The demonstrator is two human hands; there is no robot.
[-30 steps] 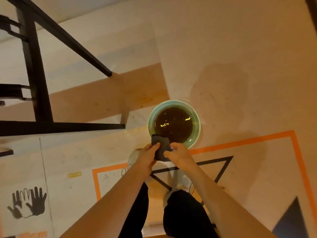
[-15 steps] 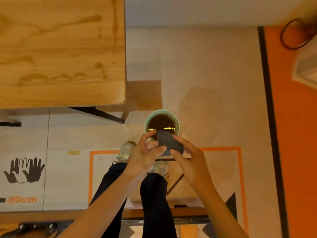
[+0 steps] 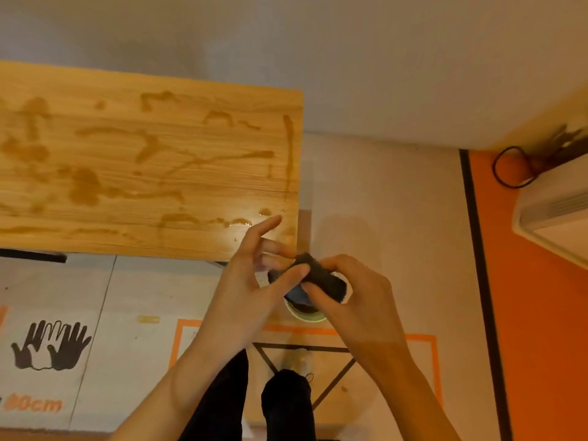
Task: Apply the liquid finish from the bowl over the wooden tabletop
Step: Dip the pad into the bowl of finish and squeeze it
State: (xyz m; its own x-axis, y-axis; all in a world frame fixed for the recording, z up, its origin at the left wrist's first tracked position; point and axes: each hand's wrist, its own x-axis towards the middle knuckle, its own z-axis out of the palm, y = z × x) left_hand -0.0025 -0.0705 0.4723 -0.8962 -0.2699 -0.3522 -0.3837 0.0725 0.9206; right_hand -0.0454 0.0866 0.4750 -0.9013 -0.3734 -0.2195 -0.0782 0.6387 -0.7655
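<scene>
Both hands hold a dark grey cloth pad [image 3: 321,274] in the air beside the table's near right corner. My left hand [image 3: 254,281] pinches its left end with the thumb, the index finger stretched out toward the table. My right hand [image 3: 356,300] grips its right end with curled fingers. The wooden tabletop [image 3: 133,160] fills the upper left and carries brown streaks and blotches of liquid finish. The pale green bowl [image 3: 305,315] of dark liquid stands on the floor below the hands, mostly hidden by them.
My dark-trousered legs [image 3: 286,405] stand on a floor mat with orange lines and a black triangle. Black hand prints [image 3: 51,348] mark the floor at left. A white unit [image 3: 553,218] and a black cable [image 3: 509,170] sit on the orange floor at right.
The view has risen from the bowl to the tabletop. Both hands have lifted the cloth from just above the bowl up to table height, and my left index finger has straightened.
</scene>
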